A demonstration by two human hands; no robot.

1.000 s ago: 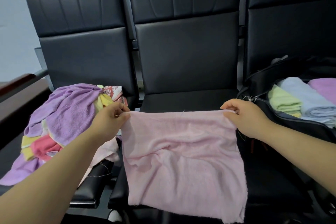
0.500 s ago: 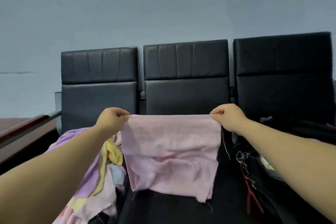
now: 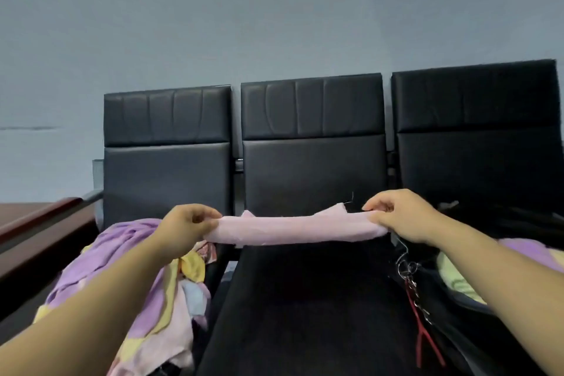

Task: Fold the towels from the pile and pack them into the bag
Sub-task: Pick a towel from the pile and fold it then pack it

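Lifted from its hanging drape, the pink towel [image 3: 293,229] now stretches as a narrow band above the middle seat [image 3: 305,308], left hand [image 3: 186,227] and right hand [image 3: 399,217] pinching its ends, apparently mid-fold.

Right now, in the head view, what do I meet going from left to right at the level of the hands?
towel pile → left hand → pink towel → right hand → bag

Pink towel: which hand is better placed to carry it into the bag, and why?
Probably the right hand: it grips the pink towel beside the bag; the left hand is by the pile.
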